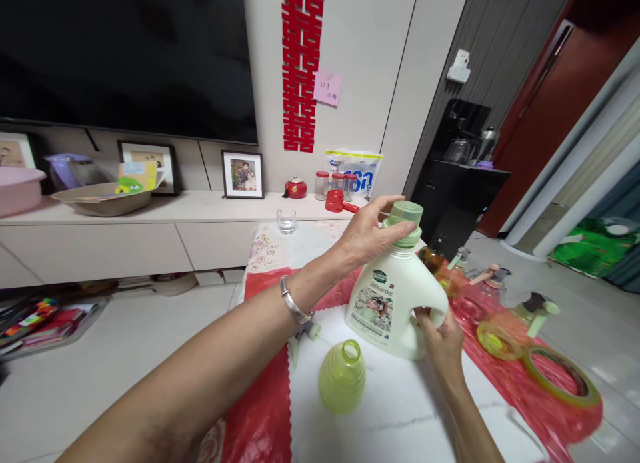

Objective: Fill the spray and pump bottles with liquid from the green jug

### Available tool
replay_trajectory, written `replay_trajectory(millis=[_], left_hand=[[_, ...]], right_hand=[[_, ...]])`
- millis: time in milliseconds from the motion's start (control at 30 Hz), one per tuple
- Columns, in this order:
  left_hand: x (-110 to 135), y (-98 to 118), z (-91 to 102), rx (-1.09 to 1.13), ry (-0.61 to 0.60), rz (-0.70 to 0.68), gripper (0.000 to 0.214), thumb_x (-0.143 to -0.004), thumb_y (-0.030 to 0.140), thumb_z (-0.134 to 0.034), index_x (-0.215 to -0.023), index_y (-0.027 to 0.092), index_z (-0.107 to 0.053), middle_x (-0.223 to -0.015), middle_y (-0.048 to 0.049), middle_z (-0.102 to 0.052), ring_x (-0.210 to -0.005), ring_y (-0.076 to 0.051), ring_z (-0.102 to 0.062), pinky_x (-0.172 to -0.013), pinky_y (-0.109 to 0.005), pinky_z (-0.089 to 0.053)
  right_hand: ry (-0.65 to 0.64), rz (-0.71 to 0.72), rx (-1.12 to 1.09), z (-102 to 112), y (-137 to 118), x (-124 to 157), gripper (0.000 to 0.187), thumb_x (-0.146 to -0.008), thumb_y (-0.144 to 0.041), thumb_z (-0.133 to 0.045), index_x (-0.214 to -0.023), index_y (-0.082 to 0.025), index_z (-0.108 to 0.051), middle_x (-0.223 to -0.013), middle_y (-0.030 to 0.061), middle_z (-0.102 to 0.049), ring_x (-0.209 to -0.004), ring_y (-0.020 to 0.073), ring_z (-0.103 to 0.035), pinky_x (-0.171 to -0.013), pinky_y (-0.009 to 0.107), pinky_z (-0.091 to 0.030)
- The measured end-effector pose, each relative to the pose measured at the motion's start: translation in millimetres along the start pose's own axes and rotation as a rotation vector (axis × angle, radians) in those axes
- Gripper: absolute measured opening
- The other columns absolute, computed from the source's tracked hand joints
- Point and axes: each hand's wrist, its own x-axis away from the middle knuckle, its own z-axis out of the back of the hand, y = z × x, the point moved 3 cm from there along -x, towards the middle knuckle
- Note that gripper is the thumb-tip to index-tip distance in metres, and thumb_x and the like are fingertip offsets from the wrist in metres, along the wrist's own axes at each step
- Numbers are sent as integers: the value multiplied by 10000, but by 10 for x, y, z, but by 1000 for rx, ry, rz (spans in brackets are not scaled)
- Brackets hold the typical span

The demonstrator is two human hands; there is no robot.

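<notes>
- In the head view, a large pale-green plastic jug with a printed front label (373,313) is held near the middle of the cloth-covered counter (267,250), almost upright, with a slight tilt
- Its ridged, translucent green plastic cap (407,213) is clasped between the thumb and fingers of the left hand (375,233); whether it is being turned cannot be told
- The moulded side handle is gripped by the right hand (443,333), with fingers curled through the opening
- The jug is judged heavy if full, though its fill is hidden by the opaque wall; the plastic is likely fairly stiff, smooth and slippery if wet, so it is best held by the handle and steadied at the neck
- A translucent yellow-green ribbed plastic bottle (343,380) is stood, open-mouthed, just before the jug; it is judged light, easily tipped, and best held around its wide lower body
</notes>
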Motion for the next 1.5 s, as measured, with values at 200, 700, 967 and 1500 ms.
replay_trajectory(millis=[200,700,967,1500], left_hand=[[-3,-12,41,49,-38,18,493,-800,300,-766,-1254,167,-626,-1145,-120,-724,-1053,-232,-664,-946,-397,-521],[-33,-27,-6,31,12,39,484,-812,296,-753,-1259,163,-622,-1179,-132,-715,-1080,-245,-663,-963,-411,-516],[15,-60,-26,93,-10,39,474,-813,314,-767,-1244,180,-622,-1209,-126,-700,-1050,-222,-675,-921,-374,-536],[-102,-179,-81,325,32,151,396,-824,368,-766,-1141,181,-622,-1099,-108,-705,-942,-215,-688,-867,-391,-559]], right_hand=[[-7,7,-5,0,-11,5,671,-709,-674,-680,-1012,-78,-617,-879,75,-606,-768,148,-537,-667,214,-432],[-8,2,-10,0,-3,4,693,-716,-691,-673,-1027,-75,-615,-905,77,-604,-785,146,-528,-686,221,-433],[-8,1,-11,-1,24,-2,700,-717,-698,-679,-1033,-76,-623,-907,76,-605,-793,145,-520,-685,212,-427],[-1,-1,-19,-5,-30,8,710,-716,-702,-683,-1036,-71,-622,-906,80,-603,-790,145,-516,-669,204,-420]])
